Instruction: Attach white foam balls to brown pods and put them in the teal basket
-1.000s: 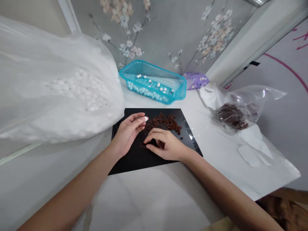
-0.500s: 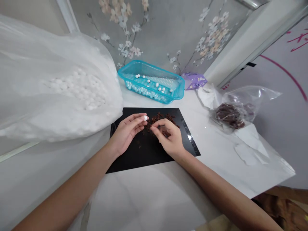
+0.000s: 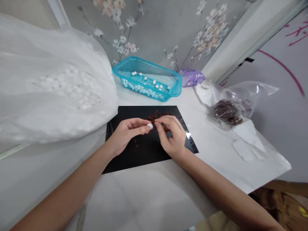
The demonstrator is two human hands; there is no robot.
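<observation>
My left hand (image 3: 126, 134) pinches a small white bead (image 3: 149, 126) between thumb and fingers above a black mat (image 3: 125, 158). My right hand (image 3: 171, 137) is closed in a pinch right beside the bead, its fingertips touching or nearly touching it; whatever tiny piece it holds is too small to make out. A small heap of dark brown bits (image 3: 156, 115) lies on the mat just behind both hands.
A turquoise plastic tray (image 3: 144, 69) with white beads stands behind the mat. A large white bag of beads (image 3: 53, 86) fills the left. A clear bag of brown bits (image 3: 228, 110) and a purple packet (image 3: 191, 77) lie at the right on the white table (image 3: 149, 195).
My right hand lifted off the mat near the brown heap and came up to the bead. My left hand moved slightly right and closed more tightly on the bead.
</observation>
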